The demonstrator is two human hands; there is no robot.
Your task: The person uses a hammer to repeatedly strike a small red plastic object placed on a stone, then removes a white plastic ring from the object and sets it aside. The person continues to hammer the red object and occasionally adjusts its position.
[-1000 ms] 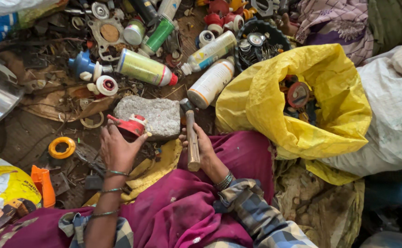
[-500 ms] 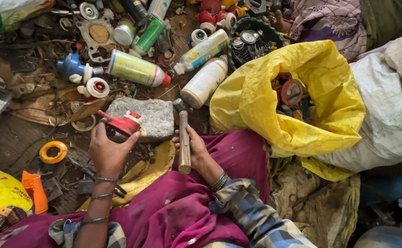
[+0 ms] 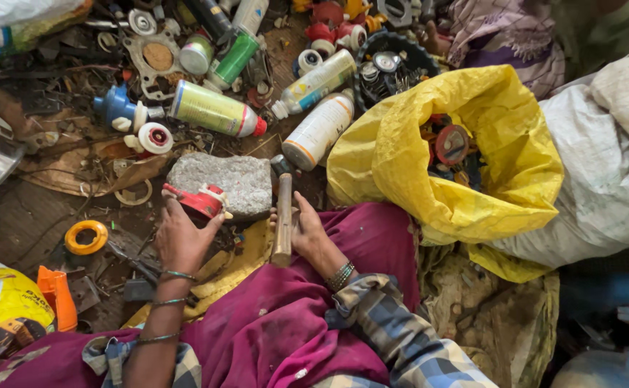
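Head view: left hand [image 3: 181, 241] grips a red plastic part [image 3: 196, 200] at the grey stone block [image 3: 225, 183]'s left edge; right hand [image 3: 307, 233] clasps a wooden-handled hammer [image 3: 283, 219] at its right edge, scrap crowding beyond.

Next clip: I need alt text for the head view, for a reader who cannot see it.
A seated person's left hand holds a red plastic part against a grey stone block, while the right hand grips a wooden-handled hammer. Spray cans, bottles and scrap lie around, beside an open yellow sack.
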